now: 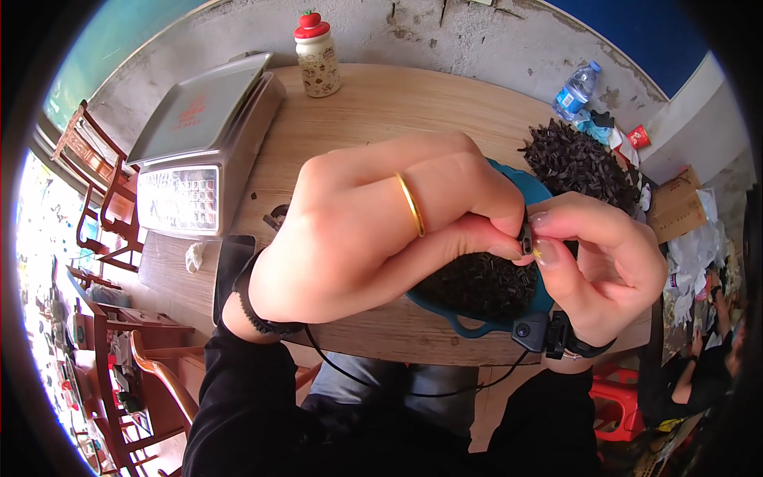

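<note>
The left hand and the right hand meet over a table, with 1 small dark piece between their fingertips. On the left hand, the thumb and index finger are clamped on the piece; on the right hand, the thumb and index finger close on it from the other side, their tips near each other. The other right fingers curl in toward the palm.

Right below the fingertips sits a blue-green basin, partly hidden by the left hand, holding many dark pieces. Beyond the fingers to the right lies a larger dark pile, with a water bottle behind it. Far to the left of the fingers stands a grey scale, and beyond them, toward the wall, a pale bottle with a red lid.

A gold ring circles 1 left finger. Nearer the body than the right fingers, a small black camera sits at the wrist, with a cable running from it.
</note>
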Motion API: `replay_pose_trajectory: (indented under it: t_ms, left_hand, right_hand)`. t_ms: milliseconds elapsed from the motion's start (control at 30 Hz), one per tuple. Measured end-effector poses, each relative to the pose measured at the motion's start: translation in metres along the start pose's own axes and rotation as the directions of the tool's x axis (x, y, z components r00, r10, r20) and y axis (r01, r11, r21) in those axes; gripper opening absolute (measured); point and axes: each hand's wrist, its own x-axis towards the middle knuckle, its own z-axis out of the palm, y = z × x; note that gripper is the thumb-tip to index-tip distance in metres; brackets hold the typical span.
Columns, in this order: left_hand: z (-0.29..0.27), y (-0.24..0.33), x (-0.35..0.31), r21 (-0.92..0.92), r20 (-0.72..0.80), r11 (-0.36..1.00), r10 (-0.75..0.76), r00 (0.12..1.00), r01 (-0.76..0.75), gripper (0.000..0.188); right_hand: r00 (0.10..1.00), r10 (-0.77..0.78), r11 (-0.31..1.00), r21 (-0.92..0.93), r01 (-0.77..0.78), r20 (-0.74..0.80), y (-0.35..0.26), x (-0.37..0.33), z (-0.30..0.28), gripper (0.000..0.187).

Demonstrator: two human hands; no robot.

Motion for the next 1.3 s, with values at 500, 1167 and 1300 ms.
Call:
replay_pose_trajectory:
  t_ms: [500, 1167, 1300]
  left_hand:
    - [0.003, -0.016, -0.001, 0.457, 0.042, 0.788, 0.444, 0.895, -0.412, 0.030]
    - [-0.005, -0.018, -0.002, 0.596, 0.011, 0.763, 0.304, 0.953, -0.251, 0.027]
    - [-0.001, -0.010, -0.003, 0.621, 0.022, 0.747, 0.286, 0.958, -0.237, 0.028]
  right_hand:
    - [0.935, 0.355, 0.881, 0.324, -0.344, 0.028, -0.002, -0.001, 0.013, 0.010]
    - [0.903, 0.400, 0.879, 0.343, -0.330, -0.155, 0.006, 0.000, 0.007, 0.020]
    - [0.849, 0.527, 0.729, 0.489, -0.478, 0.044, 0.014, 0.001, 0.010, 0.034]
